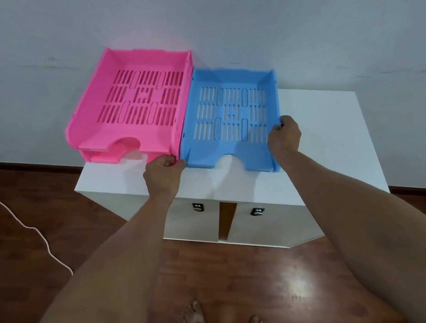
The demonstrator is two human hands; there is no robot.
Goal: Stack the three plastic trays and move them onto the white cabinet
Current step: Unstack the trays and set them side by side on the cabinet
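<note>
Blue slotted plastic tray [230,115], notched front

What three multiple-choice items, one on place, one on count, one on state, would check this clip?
1. Where does the blue tray sit?
A. on the floor
B. on the white cabinet, right of the pink trays
C. on top of the pink trays

2. How many pink trays are stacked?
A. two
B. one
C. four

3. What are the hands doing?
A. hanging free
B. both on the pink trays
C. the left hand and the right hand each hold a side of the blue tray

Answers: B, the blue tray rests on the cabinet top beside the pink ones; A, two pink front edges show one above the other; C, each grip closes on a blue side wall.
</note>
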